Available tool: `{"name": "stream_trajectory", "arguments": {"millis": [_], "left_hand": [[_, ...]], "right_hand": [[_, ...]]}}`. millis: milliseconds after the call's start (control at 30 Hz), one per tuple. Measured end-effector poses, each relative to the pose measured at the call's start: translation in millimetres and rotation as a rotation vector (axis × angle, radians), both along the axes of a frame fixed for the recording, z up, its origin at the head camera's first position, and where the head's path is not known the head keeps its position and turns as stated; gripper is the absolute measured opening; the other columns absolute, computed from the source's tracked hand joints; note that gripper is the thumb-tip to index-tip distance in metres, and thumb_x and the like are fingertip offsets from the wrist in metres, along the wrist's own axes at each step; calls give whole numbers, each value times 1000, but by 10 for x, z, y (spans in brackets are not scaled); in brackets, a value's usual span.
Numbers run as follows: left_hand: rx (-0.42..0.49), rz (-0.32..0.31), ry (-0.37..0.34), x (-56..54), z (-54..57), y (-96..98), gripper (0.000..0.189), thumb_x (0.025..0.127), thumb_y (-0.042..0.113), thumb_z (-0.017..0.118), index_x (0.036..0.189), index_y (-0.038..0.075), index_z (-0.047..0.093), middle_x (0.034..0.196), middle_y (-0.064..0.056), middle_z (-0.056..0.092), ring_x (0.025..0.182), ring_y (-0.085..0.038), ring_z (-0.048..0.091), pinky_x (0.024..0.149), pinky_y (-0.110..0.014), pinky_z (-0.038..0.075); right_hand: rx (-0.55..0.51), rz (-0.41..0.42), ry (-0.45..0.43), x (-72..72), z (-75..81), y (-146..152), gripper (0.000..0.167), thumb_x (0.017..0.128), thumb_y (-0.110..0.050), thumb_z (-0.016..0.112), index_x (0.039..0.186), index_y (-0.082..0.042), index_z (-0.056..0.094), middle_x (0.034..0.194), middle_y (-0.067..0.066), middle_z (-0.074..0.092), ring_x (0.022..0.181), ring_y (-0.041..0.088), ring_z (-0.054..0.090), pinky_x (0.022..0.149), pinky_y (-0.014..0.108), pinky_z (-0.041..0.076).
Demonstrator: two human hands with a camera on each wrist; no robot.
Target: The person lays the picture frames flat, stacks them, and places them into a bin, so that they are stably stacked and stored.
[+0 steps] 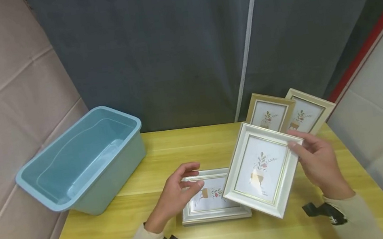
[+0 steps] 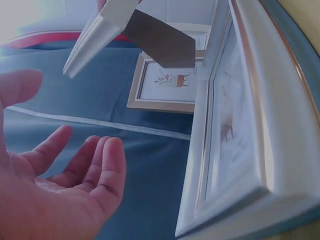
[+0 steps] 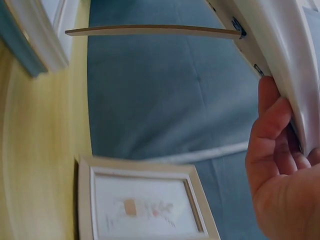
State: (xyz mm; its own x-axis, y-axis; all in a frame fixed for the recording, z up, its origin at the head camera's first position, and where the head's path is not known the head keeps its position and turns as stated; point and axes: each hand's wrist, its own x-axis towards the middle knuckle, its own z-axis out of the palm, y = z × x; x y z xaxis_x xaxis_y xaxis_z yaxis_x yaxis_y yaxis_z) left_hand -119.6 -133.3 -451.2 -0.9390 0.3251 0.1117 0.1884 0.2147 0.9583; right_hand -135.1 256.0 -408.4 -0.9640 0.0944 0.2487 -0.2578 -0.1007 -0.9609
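My right hand [image 1: 318, 159] grips a white picture frame [image 1: 285, 188] by its upper right edge, thumb on the front and fingers behind. This frame is tilted and raised in front of me, its print of a potted plant facing me. In the right wrist view its stand leg [image 3: 155, 31] sticks out from the back. My left hand [image 1: 176, 195] holds nothing; its fingers are spread and loosely bent over the left end of a lying white picture frame [image 1: 216, 215]. The held frame overlaps the right part of that lying one in the head view.
A tan picture frame [image 1: 288, 116] and a cream picture frame [image 1: 319, 128] stand at the back right of the wooden table [image 1: 181, 149]. A blue plastic tub [image 1: 124, 165] sits at the left. Behind the table hangs a dark curtain [image 1: 168, 57].
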Motion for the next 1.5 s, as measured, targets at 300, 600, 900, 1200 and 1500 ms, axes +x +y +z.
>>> {"name": "stream_trajectory", "arguments": {"millis": [300, 600, 900, 1200, 1500], "left_hand": [[71, -147, 78, -38, 51, 151, 55, 101, 22, 71, 152, 13, 51, 153, -2, 57, 137, -32, 57, 109, -49, 55], [239, -313, 49, -140, -36, 212, 57, 104, 22, 63, 156, 11, 44, 157, -13, 52, 147, -31, 50, 123, -50, 42], [367, -436, -14, -132, -95, 209, 61, 105, 19, 54, 160, 2, 36, 153, -29, 48, 132, -20, 61, 104, -36, 58], [339, -387, -69, -42, -80, 231, 60, 103, 18, 59, 158, 4, 40, 146, -28, 53, 119, -21, 66, 88, -36, 64], [296, -389, -94, 74, -142, 162, 65, 102, 14, 61, 160, 2, 34, 144, -32, 55, 120, -18, 68, 93, -37, 63]], "right_hand": [[-8, 128, -25, -14, -76, -295, 29, 104, 3, 62, 132, 1, 70, 117, -1, 77, 99, 11, 77, 81, 31, 64], [-37, 219, -43, -8, -127, -476, 30, 106, 2, 58, 133, -3, 70, 120, 0, 76, 99, 16, 79, 78, 39, 64], [-36, 228, -69, -3, -162, -538, 30, 106, -2, 59, 134, -7, 70, 119, 0, 76, 98, 17, 79, 77, 40, 65], [-45, 209, -54, -17, -234, -518, 35, 106, -2, 60, 140, 9, 60, 121, 1, 75, 100, 17, 79, 78, 40, 64], [-152, 138, -75, -73, -351, -562, 29, 103, 4, 61, 124, -9, 75, 106, 3, 80, 87, 16, 79, 71, 35, 65]]}}
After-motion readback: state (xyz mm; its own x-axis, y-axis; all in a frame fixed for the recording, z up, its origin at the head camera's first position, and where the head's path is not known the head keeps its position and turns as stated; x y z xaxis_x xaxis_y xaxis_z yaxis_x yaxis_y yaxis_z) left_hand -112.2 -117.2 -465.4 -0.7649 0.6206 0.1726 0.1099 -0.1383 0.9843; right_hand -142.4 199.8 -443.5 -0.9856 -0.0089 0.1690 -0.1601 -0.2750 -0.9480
